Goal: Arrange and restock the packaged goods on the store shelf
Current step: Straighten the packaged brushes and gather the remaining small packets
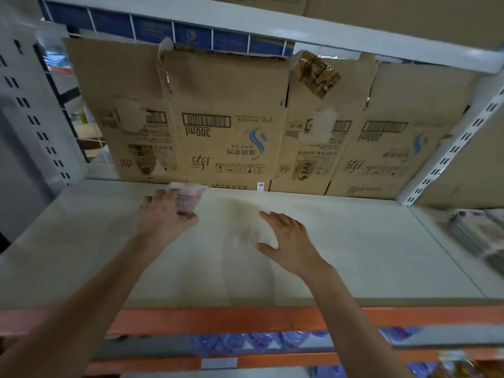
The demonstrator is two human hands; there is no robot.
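Observation:
My left hand (166,214) grips a small pink packet (188,196) near the back of the pale shelf board (354,241), left of centre. The packet's far end touches the flattened cardboard (223,126) lining the shelf's back. My right hand (289,236) hovers or rests with fingers spread over the middle of the board and holds nothing. Both forearms reach in from the front edge.
Stacked flat packs (474,233) lie at the right end of the shelf. A white slotted upright (447,151) stands at the right, another (30,113) at the left. An orange shelf rail (245,317) runs along the front, with purple-blue packets (245,339) on the shelf below. A white shelf (272,25) hangs overhead.

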